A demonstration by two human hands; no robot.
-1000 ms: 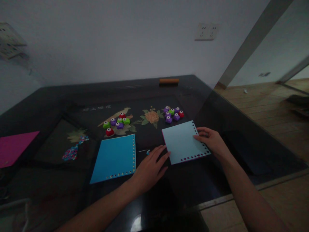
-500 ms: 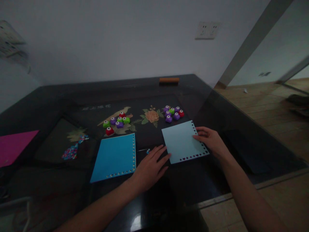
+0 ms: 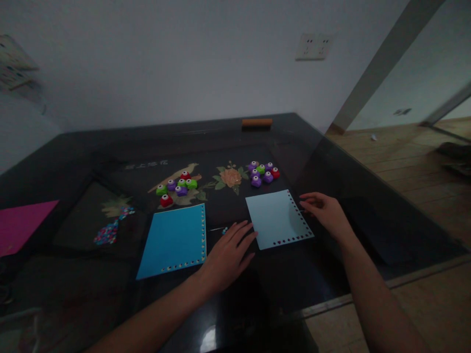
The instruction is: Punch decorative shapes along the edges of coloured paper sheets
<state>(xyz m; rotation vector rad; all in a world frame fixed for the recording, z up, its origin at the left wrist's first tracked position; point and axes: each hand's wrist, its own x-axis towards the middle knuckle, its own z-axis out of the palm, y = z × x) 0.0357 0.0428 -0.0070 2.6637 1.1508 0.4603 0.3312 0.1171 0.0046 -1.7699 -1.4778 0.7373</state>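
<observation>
Pale sheet [image 3: 277,219] lies right of blue sheet [image 3: 172,241]. My left hand [image 3: 228,255] is spread at its edge; right hand [image 3: 326,212] curls opposite, can't tell if pinching. Uneven push could skew it.

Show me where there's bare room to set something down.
Bare tabletop shows behind the two clusters of eyed beads, left of the orange roll, and between the light-blue sheet and the near edge. It is crowded between that sheet and the bright-blue sheet, where the left hand sits beside small bits.
</observation>
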